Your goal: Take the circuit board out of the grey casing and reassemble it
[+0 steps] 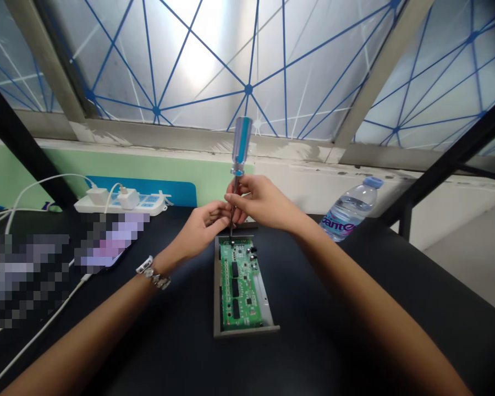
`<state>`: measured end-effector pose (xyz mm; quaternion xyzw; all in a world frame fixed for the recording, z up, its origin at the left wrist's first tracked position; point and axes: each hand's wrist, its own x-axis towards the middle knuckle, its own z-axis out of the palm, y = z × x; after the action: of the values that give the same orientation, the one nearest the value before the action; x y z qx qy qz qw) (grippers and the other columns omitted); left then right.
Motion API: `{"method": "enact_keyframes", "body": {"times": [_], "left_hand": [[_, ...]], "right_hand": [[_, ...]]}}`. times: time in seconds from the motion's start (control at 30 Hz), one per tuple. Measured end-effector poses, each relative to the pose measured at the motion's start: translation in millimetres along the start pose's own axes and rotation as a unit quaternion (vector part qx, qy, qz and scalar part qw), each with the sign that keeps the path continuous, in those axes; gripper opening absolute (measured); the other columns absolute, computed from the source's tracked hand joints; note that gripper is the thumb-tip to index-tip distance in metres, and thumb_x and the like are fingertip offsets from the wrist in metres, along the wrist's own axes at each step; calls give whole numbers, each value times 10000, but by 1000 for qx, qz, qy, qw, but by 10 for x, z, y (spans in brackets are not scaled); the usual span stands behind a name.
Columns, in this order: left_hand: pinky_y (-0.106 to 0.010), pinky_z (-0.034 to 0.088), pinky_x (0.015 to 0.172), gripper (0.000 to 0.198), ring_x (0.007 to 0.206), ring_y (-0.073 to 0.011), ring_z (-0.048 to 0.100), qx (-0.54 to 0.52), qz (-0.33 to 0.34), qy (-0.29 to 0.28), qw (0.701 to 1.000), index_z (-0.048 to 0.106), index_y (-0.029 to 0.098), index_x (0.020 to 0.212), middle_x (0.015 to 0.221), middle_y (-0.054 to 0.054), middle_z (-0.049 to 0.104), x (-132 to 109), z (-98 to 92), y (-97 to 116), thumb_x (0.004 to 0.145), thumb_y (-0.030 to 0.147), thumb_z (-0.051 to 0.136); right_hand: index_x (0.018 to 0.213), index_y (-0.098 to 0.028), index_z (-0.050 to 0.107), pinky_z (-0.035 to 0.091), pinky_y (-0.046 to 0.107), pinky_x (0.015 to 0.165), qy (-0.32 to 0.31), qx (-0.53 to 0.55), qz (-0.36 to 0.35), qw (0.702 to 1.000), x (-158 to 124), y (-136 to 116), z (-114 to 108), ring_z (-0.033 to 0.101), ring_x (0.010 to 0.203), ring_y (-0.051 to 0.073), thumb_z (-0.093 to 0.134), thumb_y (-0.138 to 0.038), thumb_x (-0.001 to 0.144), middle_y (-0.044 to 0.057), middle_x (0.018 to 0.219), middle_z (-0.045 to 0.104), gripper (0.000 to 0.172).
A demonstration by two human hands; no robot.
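A screwdriver point(241, 144) with a clear and blue handle stands nearly upright over a green circuit board point(242, 291). My right hand point(258, 202) pinches its dark shaft just below the handle. Lower down, the fingertips of my left hand point(208, 223) close around the same shaft. The screwdriver's tip reaches the board's far edge, near a row of pins; whether it sits in a screw is too small to tell. The board lies in a grey metal frame point(217, 308), which rests flat on the black table point(181, 341).
Beyond the left arm lie a phone point(115, 242) and a white cable point(45, 324). A white power strip point(148, 204) with plugged-in chargers sits by the wall. At the back right, a water bottle point(350, 209) stands tilted in view. Black metal posts point(441, 165) flank the table.
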<state>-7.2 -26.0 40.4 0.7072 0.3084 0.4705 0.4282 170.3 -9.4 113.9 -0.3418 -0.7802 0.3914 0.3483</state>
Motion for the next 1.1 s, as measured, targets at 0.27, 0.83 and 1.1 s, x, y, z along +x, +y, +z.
{"method": "enact_keyframes", "body": {"times": [0.27, 0.83, 1.1], "left_hand": [[-371, 525, 973, 231, 1032, -228, 696, 2, -28, 6, 1000, 701, 157, 1082, 1066, -84, 743, -133, -88, -337, 894, 290, 673], [-304, 534, 832, 176, 899, -204, 700, 71, -6, 56, 996, 705, 153, 977, 948, -59, 746, -155, -3, -408, 911, 309, 657], [-313, 534, 831, 176, 887, -204, 695, 80, -6, 58, 995, 694, 158, 979, 939, -57, 734, -164, 8, -389, 913, 313, 644]], "right_hand": [[871, -187, 528, 544, 305, 610, -5, -100, -21, 995, 46, 233, 202, 663, 600, 158, 560, -191, 926, 3, 676, 643, 63], [854, -183, 562, 538, 321, 662, -36, -50, -26, 998, 9, 317, 166, 665, 647, 162, 547, -182, 912, 25, 731, 678, 59], [916, -176, 588, 551, 321, 675, -39, -52, -29, 997, 13, 340, 170, 684, 661, 162, 543, -188, 913, 34, 766, 706, 46]]}}
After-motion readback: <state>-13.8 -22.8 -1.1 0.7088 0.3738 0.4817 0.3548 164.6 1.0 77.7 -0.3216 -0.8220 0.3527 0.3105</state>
